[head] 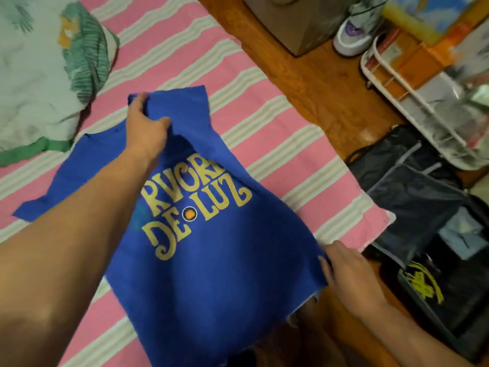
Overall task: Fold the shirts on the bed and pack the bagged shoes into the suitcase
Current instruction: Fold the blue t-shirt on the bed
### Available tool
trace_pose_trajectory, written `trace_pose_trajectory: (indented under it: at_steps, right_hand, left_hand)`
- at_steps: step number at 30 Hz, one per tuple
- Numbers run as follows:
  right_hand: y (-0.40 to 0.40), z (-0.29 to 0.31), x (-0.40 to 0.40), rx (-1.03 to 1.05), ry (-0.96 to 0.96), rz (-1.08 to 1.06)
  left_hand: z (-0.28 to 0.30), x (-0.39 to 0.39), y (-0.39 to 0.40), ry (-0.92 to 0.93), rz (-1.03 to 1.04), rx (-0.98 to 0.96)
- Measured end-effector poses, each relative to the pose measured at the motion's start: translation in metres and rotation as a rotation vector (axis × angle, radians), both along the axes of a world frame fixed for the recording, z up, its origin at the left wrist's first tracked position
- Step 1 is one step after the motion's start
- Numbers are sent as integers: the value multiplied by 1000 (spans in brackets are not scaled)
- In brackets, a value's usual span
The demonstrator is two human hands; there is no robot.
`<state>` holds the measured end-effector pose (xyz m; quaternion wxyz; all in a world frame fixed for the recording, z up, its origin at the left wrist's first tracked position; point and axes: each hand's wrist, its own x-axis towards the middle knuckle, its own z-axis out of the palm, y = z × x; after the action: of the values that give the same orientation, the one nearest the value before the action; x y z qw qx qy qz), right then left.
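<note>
A blue shirt point(211, 274) with yellow lettering lies on the pink and white striped bed point(264, 144). My left hand point(145, 125) grips the shirt's right sleeve near the shoulder and holds it lifted over the body of the shirt. My right hand point(346, 271) pinches the shirt's lower right edge at the bed's side. An open dark suitcase point(412, 197) lies on the floor to the right, with a black garment with a yellow print point(423, 284) inside.
A pillow with a green leaf print point(47, 62) lies at the bed's top left. On the wooden floor point(317, 83) stand a grey box point(291, 22), a white and purple sneaker point(354, 30) and a white rack point(423, 102).
</note>
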<state>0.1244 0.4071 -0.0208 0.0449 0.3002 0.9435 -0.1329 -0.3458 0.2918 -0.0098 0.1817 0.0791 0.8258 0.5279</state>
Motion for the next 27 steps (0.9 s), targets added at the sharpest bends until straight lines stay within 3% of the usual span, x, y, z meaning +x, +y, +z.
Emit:
trace_pose_trajectory:
  at_steps: [4, 8, 11, 15, 18, 22, 24, 27]
  right_hand:
    - [-69, 1, -4, 42, -140, 456]
    - [-123, -40, -11, -77, -237, 566]
    - [-139, -50, -21, -13, -264, 696]
    - [-145, -48, -25, -104, -342, 573]
    - [-149, -41, -22, -294, -393, 518]
    - [-147, -44, -22, -355, -556, 636]
    - [-137, -45, -26, -382, -538, 510]
    - [-101, -48, -41, -339, -389, 148]
  left_hand:
    - [11, -36, -59, 44, -26, -25]
    - [-9, -29, -125, -16, -60, -202]
    - [-16, -7, -146, -57, -93, -237]
    - [-14, 10, -159, -73, -16, -204]
    - [-12, 11, -172, -77, 10, -207]
    - [-20, 27, -190, -162, 85, -300]
    - [-43, 70, -197, -263, 271, -434]
    - [-83, 175, -207, -474, 359, -379]
